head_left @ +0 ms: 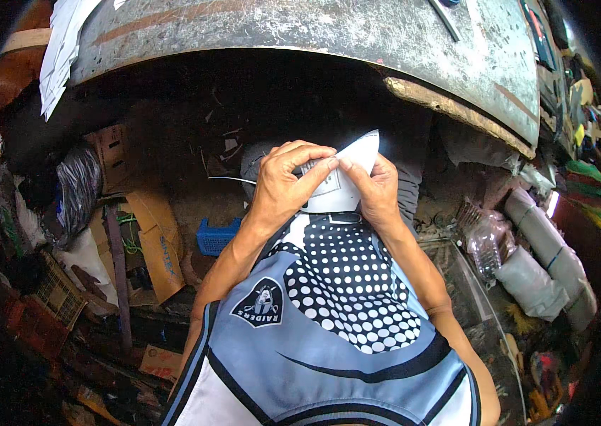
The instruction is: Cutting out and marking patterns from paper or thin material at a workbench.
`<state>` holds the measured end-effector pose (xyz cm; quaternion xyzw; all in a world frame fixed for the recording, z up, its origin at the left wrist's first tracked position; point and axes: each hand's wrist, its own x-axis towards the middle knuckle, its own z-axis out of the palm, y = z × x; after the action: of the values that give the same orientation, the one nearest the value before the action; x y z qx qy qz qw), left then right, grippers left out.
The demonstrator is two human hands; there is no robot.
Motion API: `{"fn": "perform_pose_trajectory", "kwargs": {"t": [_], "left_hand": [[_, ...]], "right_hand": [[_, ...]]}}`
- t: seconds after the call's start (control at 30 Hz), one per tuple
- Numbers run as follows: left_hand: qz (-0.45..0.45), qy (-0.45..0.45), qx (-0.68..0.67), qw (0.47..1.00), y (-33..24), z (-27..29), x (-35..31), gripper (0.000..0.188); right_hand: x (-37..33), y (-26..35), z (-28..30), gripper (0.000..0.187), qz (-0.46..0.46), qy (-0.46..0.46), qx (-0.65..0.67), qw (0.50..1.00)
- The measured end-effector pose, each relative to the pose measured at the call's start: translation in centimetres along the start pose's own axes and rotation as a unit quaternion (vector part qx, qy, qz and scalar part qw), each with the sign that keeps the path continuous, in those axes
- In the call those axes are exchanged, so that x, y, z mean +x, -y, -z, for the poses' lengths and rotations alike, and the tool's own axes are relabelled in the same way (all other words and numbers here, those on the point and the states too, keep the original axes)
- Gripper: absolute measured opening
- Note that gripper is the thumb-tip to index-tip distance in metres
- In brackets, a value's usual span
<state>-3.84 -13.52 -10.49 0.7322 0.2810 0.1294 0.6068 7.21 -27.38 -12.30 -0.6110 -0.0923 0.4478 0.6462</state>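
In front of my lap, both hands hold a white sheet [363, 150] that looks like paper or thin card. One pointed corner sticks up between my hands, and some dark printed lines show on its lower part. My left hand [286, 177] pinches the sheet near its middle, thumb and forefinger pressed together. At the other edge, my right hand [377, 192] grips it with the thumb on top and the fingers behind. The two thumbs come close together at the fold-like bend in the sheet. My fingertips partly hide it.
A worn metal-topped table [279, 32] spans the far side, with white sheets [62, 57] hanging off its left end. Left of me are a blue plastic basket [216, 238] and cardboard [155, 245]. Wrapped rolls [549, 245] and clear plastic [481, 238] lie to the right.
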Motion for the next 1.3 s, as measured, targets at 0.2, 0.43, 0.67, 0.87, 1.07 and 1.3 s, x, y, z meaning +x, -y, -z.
{"fn": "perform_pose_trajectory", "kwargs": {"t": [0.2,0.43,0.67,0.87,1.07,1.3], "left_hand": [[-0.022,-0.010,0.029,0.999,0.42,-0.16,-0.04,0.013],[-0.010,-0.016,0.024,1.000,0.33,-0.26,-0.24,0.016],[0.004,-0.010,0.010,1.000,0.62,-0.20,-0.40,0.020],[0.017,-0.014,-0.006,1.000,0.53,-0.23,-0.45,0.013],[-0.034,-0.026,0.061,0.997,0.27,-0.11,-0.14,0.010],[-0.073,-0.021,0.032,0.997,-0.10,-0.16,-0.23,0.019]], "right_hand": [[-0.08,0.15,-0.11,0.017,-0.002,0.004,-0.020,1.000],[-0.12,-0.02,-0.02,0.017,-0.010,-0.003,-0.007,1.000],[-0.14,0.02,-0.22,0.016,-0.001,-0.005,0.000,1.000],[-0.07,0.00,-0.16,0.017,-0.013,-0.003,0.008,1.000],[-0.09,0.00,-0.09,0.018,-0.012,0.001,-0.005,1.000],[-0.29,-0.67,0.37,0.019,-0.022,0.030,0.073,0.997]]}}
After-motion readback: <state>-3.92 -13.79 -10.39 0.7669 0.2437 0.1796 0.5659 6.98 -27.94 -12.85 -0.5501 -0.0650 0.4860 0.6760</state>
